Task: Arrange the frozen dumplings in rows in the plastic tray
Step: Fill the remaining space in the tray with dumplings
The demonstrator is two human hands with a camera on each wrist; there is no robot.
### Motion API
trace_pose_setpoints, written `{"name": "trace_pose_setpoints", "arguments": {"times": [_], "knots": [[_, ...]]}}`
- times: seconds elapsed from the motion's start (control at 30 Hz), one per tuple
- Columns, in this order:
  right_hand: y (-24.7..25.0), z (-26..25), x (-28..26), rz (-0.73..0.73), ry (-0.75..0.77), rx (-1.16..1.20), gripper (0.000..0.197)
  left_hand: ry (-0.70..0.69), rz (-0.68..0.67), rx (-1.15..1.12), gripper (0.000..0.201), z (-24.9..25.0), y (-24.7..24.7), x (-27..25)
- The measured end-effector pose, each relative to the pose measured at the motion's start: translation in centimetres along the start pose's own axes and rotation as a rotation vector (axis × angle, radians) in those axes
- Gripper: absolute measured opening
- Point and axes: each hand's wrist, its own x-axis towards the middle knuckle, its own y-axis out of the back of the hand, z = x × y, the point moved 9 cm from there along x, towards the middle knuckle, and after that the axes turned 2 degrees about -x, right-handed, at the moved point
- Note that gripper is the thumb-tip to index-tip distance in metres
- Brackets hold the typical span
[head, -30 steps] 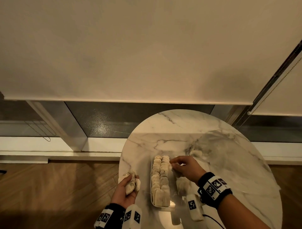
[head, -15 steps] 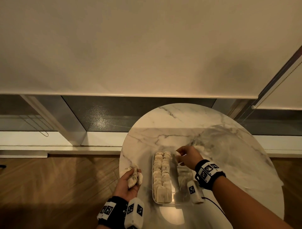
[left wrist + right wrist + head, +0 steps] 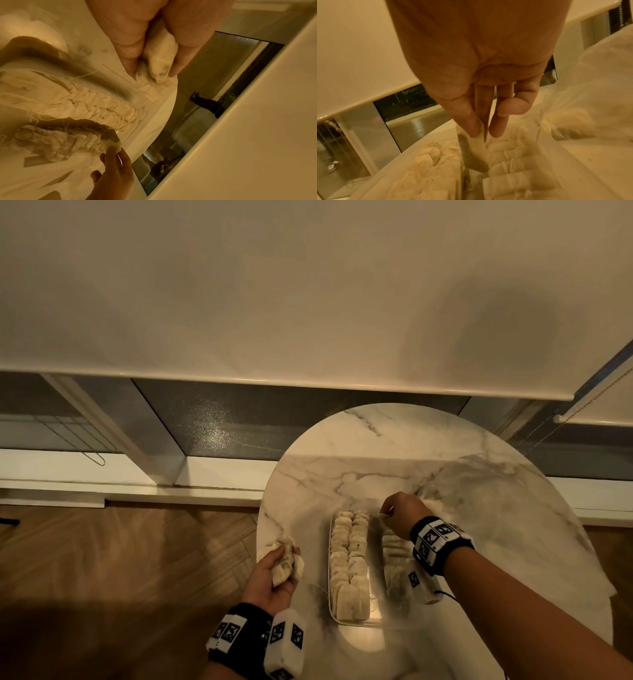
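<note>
Warm, dim light over a round white marble-patterned table (image 3: 445,474) set against a window with a cream roller blind (image 3: 274,285) pulled low. On that table sits the clear rectangular plastic tray (image 3: 356,624), and two tight rows of pale frozen dumplings (image 3: 349,559) stand packed along its left side, a third row partly hidden under the right forearm. No brand or readable writing anywhere; the only markings are black-and-white square tags on the black wristbands (image 3: 435,539).

Over to the right hand (image 3: 400,513), at the tray's far end: from the head camera you only see its back and curled knuckles. The right wrist camera fills that in, thumb and fingers (image 3: 469,124) pressed together on one flat pale dumpling (image 3: 476,148), which hangs below the grip, its lower end down between the rows. The left wrist camera catches that same pinch from the side, at the far end of the third row.

Left hand (image 3: 274,571) now, at the table's left edge, well apart from the tray. Its grip is curled round a small bunch of spare dumplings (image 3: 286,563); the left wrist view shows the fingers (image 3: 185,51) clamped either side of them, one more crumpled piece beneath against the table edge.
</note>
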Motion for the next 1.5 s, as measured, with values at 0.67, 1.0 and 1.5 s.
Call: {"name": "trace_pose_setpoints", "arguments": {"times": [0.67,1.0,1.5], "knots": [[-0.2,-4.2,0.6,0.068,0.227,-0.591,0.014,0.005,0.013,0.002,0.015,-0.9,1.5,0.0],[1.2,-1.6,0.5,0.161,0.165,-0.350,0.028,-0.005,-0.011,-0.016,0.015,-1.5,1.3,-1.2],[-2.6,1.1,-3.8,0.085,0.082,-0.037,0.017,0.013,-0.042,0.038,0.011,-4.6,-1.5,-3.8]]}}
